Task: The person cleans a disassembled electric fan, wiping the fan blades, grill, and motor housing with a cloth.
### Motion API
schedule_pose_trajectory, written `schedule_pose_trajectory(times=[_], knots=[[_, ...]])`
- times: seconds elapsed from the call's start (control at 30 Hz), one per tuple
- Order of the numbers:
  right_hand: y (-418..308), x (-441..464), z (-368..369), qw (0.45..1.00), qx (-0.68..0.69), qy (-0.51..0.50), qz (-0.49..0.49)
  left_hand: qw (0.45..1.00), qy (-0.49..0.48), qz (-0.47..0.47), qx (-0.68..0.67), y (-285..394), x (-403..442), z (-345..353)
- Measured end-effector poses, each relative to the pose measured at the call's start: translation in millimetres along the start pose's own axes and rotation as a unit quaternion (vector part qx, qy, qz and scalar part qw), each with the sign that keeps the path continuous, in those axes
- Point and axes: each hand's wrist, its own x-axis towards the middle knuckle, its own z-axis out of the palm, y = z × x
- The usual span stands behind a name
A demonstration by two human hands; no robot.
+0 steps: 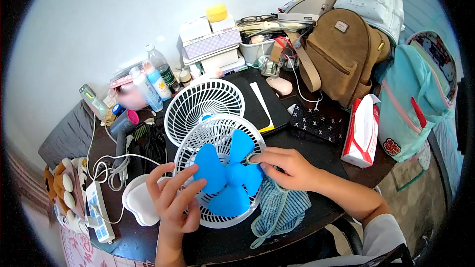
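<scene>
A desk fan with its front off stands in the middle of the desk, its blue blades [234,174] bare inside a white rear grille [208,220]. My left hand [173,200] is at the left of the fan, fingers spread, with fingertips against the left blade. At the right side, my right hand [283,167] pinches part of a blue-green striped cloth [283,206] at the edge of the blades. The rest of the cloth hangs down onto the desk. Behind the fan lies the detached white front grille [190,111], partly covered by the rear one.
A red tissue box [357,143], a patterned black pouch [316,122] and a brown backpack [336,54] are on the right. Left are a power strip [99,212], cables and a hair dryer [123,128]. Bottles [158,79] and stacked boxes [213,44] line the wall.
</scene>
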Motion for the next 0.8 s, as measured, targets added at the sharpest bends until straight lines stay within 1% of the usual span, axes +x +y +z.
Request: schedule_pose_trajectory(times=[0.1, 0.2, 0.3, 0.4, 0.5, 0.53, 0.63, 0.73, 0.8], knots=[[9, -2, 2, 1.0, 0.008, 0.014, -0.006, 1.0, -0.002, 0.0, 0.002, 1, 1, 0], [15, -2, 1, 1.0, 0.01, 0.01, 0.022, 1.0, -0.002, -0.004, 0.004, 2, 1, 0], [10, 1, -4, 0.989, 0.072, -0.007, 0.125, 1.0, 0.004, 0.001, 0.007, 1, 0, 0], [14, 4, -9, 0.973, 0.093, -0.043, 0.208, 1.0, 0.008, -0.002, 0.007, 1, -1, 0], [27, 4, -9, 0.967, 0.101, -0.049, 0.229, 1.0, 0.007, -0.004, 0.012, 1, -3, -1], [32, 3, -8, 0.974, 0.09, -0.04, 0.205, 1.0, 0.008, -0.004, 0.014, 1, -4, 0], [29, 4, -9, 0.967, 0.072, -0.044, 0.241, 1.0, 0.013, -0.008, 0.01, 1, -5, -1], [26, 5, -11, 0.971, 0.052, -0.038, 0.232, 1.0, 0.023, -0.009, 0.002, 0, -6, 0], [19, 5, -14, 0.975, 0.003, -0.024, 0.222, 1.0, 0.028, -0.006, -0.002, 0, -6, 1]])
